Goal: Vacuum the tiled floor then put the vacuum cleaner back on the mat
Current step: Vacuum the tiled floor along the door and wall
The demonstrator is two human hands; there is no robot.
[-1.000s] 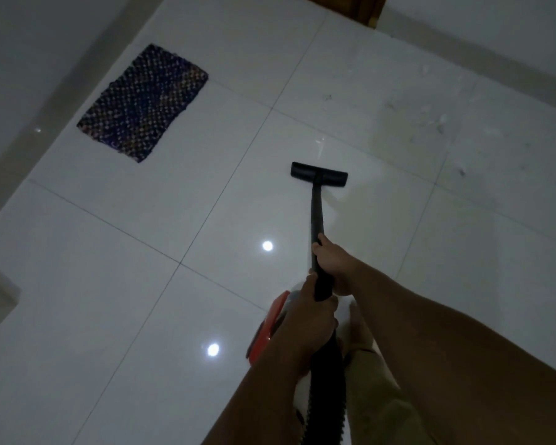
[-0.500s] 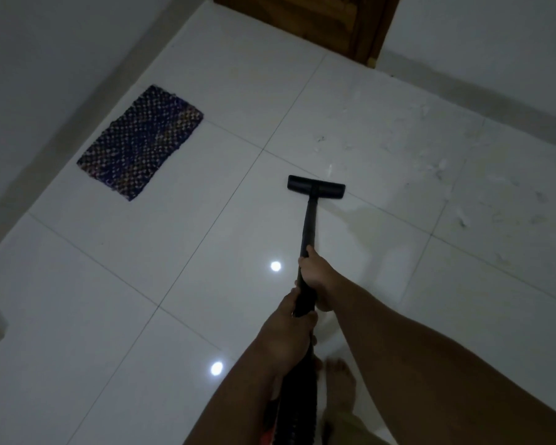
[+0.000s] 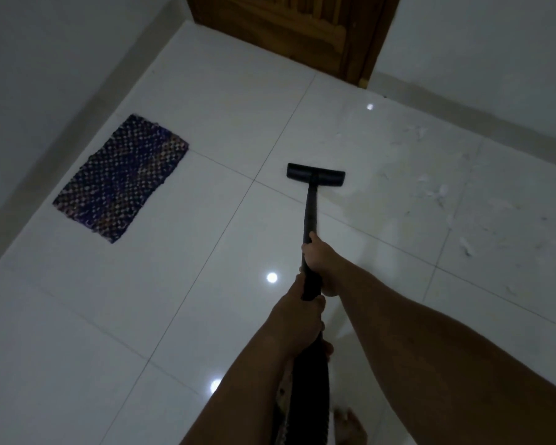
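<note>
Two hands point(image 3: 305, 303) round slim black wand point(image 3: 310, 210), flat T-shaped nozzle point(image 3: 316, 175).

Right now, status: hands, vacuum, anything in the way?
Both hands closed on vacuum wand: right hand ahead, left hand behind. Floor nozzle flat on tile, debris to its right. Mat far left, path clear.

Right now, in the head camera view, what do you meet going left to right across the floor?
woven mat → vacuum floor nozzle → scattered white debris on the tiled floor.
</note>
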